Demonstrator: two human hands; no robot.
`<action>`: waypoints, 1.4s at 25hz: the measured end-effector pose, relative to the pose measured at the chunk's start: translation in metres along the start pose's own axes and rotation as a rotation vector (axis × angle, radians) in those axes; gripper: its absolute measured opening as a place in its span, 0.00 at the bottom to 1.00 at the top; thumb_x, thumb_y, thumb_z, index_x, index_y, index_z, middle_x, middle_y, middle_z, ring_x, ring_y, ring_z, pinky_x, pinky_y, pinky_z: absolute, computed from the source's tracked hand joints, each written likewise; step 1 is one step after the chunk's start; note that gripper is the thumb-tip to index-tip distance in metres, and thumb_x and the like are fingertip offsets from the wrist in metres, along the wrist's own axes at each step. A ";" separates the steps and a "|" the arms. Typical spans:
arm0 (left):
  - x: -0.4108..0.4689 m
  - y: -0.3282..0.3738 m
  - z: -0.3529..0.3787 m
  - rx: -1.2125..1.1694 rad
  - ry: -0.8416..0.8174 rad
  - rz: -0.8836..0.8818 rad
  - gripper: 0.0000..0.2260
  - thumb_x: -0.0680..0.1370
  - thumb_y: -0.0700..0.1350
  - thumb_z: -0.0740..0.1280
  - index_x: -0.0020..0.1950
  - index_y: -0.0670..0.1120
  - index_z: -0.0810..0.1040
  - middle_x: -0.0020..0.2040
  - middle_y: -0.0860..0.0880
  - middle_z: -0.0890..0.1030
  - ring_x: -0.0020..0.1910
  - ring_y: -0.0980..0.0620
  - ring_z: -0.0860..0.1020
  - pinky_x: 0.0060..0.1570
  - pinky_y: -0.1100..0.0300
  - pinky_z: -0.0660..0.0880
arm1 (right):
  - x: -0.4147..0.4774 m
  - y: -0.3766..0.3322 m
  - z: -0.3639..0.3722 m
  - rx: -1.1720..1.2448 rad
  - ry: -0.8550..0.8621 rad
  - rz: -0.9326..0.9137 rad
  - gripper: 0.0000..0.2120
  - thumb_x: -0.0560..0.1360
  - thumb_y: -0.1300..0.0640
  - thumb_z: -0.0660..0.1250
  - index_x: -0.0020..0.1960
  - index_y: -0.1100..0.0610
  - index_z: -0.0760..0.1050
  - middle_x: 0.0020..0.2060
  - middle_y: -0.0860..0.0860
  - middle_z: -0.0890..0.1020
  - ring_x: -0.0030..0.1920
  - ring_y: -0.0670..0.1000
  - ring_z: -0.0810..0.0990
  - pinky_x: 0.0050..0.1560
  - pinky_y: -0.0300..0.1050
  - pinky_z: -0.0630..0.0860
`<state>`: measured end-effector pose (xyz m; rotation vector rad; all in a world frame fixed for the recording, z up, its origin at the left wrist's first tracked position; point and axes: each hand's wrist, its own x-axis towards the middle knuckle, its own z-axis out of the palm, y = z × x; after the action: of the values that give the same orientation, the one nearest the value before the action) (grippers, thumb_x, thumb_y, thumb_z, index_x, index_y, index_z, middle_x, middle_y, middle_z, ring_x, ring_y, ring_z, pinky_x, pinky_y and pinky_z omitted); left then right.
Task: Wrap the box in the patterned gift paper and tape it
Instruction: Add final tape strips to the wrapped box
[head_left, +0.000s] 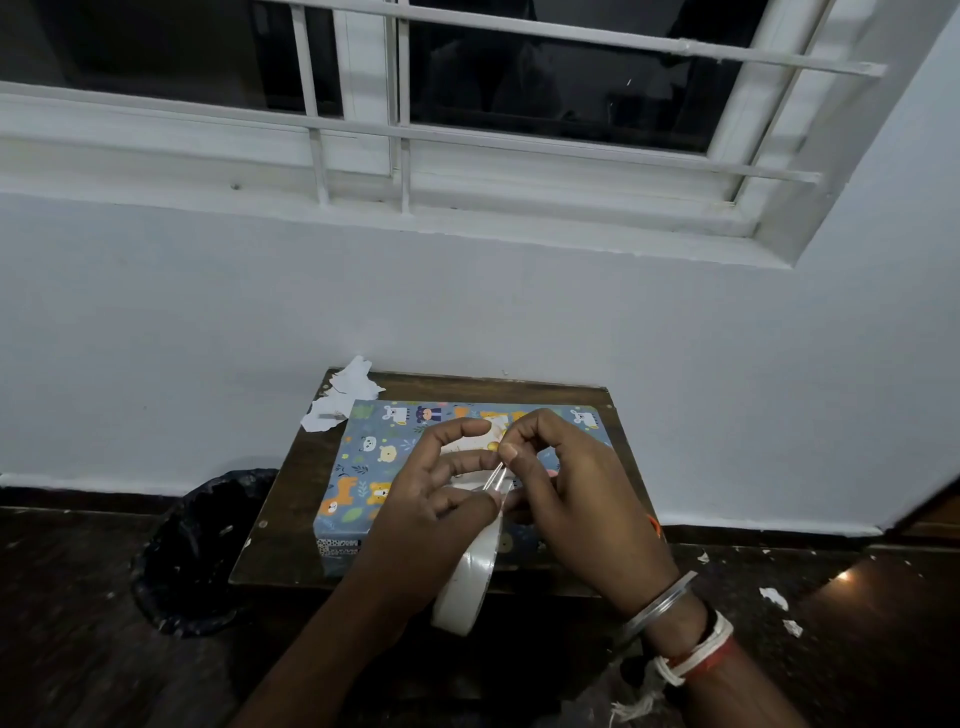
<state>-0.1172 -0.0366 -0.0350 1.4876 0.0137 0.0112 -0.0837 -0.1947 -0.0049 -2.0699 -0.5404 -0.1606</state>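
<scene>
The box wrapped in blue paper printed with cartoon animals (363, 467) lies flat on the dark wooden surface (280, 519), its long axis running left to right along the far edge, its near left corner showing an uncovered strip of speckled box end. It sits directly beyond and beneath both hands, so any strip pulled free only has to travel forward and down to reach the paper.

In the head view, the left hand (436, 499) holds the white roll of clear tape (467, 582) on edge, fingers (462, 462) curled closed over its top rim, the roll hanging toward the near edge of the surface. The right hand (566, 493) meets it from the right, thumb and forefinger pinched shut on the loose end of the tape (496, 475), which stands as a short glossy strip between the two hands. Both wrists angle inward, about equally near the box. Torn white paper scraps (343, 400) lie at the far left corner.
</scene>
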 end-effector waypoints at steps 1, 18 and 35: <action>0.000 0.001 0.000 -0.011 0.004 -0.005 0.24 0.78 0.28 0.66 0.63 0.56 0.75 0.54 0.51 0.86 0.46 0.46 0.86 0.46 0.54 0.81 | 0.000 0.000 0.000 -0.003 -0.001 -0.010 0.04 0.84 0.58 0.64 0.50 0.55 0.76 0.42 0.45 0.80 0.33 0.44 0.83 0.40 0.51 0.82; -0.005 0.007 -0.001 -0.261 0.000 -0.166 0.29 0.72 0.34 0.73 0.68 0.56 0.74 0.58 0.45 0.86 0.55 0.39 0.85 0.58 0.44 0.80 | 0.005 0.023 0.002 -0.104 0.285 0.049 0.14 0.74 0.50 0.77 0.50 0.43 0.71 0.34 0.44 0.83 0.33 0.44 0.83 0.40 0.49 0.81; -0.004 0.022 0.000 -0.252 -0.073 -0.090 0.28 0.73 0.37 0.71 0.70 0.59 0.75 0.61 0.52 0.85 0.62 0.51 0.83 0.63 0.51 0.76 | 0.000 0.116 -0.060 -0.822 -0.190 0.628 0.09 0.81 0.59 0.65 0.60 0.55 0.78 0.56 0.55 0.83 0.57 0.57 0.81 0.56 0.45 0.75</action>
<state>-0.1209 -0.0346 -0.0132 1.2339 0.0188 -0.1105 -0.0273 -0.2968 -0.0634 -2.9694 0.1347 0.2285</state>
